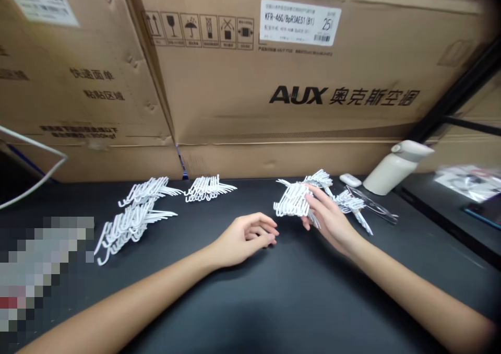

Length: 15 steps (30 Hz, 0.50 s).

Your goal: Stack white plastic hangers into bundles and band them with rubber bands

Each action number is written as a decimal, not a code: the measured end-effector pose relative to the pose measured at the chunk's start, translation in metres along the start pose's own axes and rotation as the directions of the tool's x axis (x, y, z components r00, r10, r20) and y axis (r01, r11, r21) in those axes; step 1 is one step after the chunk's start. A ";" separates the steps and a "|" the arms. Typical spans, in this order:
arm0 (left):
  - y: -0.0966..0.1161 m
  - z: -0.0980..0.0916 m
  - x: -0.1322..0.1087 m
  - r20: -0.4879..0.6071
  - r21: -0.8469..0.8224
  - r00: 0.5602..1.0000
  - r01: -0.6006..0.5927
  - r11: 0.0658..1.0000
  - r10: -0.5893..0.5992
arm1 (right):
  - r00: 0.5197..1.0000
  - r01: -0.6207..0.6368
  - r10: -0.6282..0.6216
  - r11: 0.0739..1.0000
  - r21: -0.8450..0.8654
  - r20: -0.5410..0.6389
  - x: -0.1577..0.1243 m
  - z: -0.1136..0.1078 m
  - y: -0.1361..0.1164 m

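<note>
White hooked pieces are gathered, at the left of the black table (pixel 235 307), into a near stack (pixel 127 228) and a back stack (pixel 151 189); because the two are set so close, their hooks could be snagged if either is nudged. A middle stack (pixel 205 188) is placed apart, near the cardboard box (pixel 227 93). Nothing is seen to be held by the left hand (pixel 240 242); its fingers are loosely curled, the thumb brought near them. By the right hand (pixel 332 218) a bundle (pixel 291 200) of such pieces is gripped, fingers closed on its right end. Whether it is lifted clear cannot be told, its underside being poorly shown. With so one-sided a hold, pieces could be shed from the unsupported end. A rear stack (pixel 320 178) and a right stack (pixel 348 202) are partly covered by that hand and could be scattered by a brushing knuckle. Farther right, a pale bottle (pixel 391 171) could be toppled by an outward swing.
</note>
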State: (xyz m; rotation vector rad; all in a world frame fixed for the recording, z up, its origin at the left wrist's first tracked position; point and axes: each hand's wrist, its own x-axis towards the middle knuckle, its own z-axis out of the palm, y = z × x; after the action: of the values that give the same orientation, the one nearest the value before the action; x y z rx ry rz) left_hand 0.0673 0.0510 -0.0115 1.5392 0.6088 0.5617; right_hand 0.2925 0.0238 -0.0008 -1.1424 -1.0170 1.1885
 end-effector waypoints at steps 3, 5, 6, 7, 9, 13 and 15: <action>0.001 0.001 -0.001 -0.006 0.010 1.000 0.009 1.000 -0.009 | 0.993 0.095 -0.093 0.995 0.015 -0.075 0.017 -0.008 -0.018; 0.002 0.001 -0.001 -0.003 0.025 1.000 0.010 1.000 -0.010 | 0.998 0.061 -0.062 0.998 -0.022 -0.021 0.035 -0.015 -0.031; 0.002 0.001 -0.001 -0.001 0.035 1.000 0.010 0.999 -0.010 | 0.999 0.024 -0.022 0.998 -0.056 0.034 0.045 -0.018 -0.036; 0.002 0.000 -0.002 -0.001 0.042 1.000 0.009 0.999 -0.009 | 0.996 -0.020 0.029 0.994 -0.104 0.087 0.055 -0.020 -0.040; 0.003 0.000 -0.003 -0.004 0.057 1.000 0.008 0.998 -0.007 | 0.978 -0.071 0.114 0.970 -0.233 0.174 0.072 -0.019 -0.045; 0.001 0.002 -0.005 0.008 0.093 1.000 -0.013 0.996 0.013 | 0.951 -0.039 0.166 0.901 -0.432 0.260 0.093 -0.005 -0.043; -0.001 0.002 -0.005 0.019 0.105 0.999 -0.037 0.994 0.035 | 0.944 -0.026 0.179 0.879 -0.476 0.278 0.097 0.005 -0.039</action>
State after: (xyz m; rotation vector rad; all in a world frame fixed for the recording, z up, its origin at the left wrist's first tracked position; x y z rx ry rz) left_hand 0.0649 0.0459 -0.0125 1.6556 0.6067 0.5501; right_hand 0.3051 0.1201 0.0386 -1.4221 -1.5674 1.2753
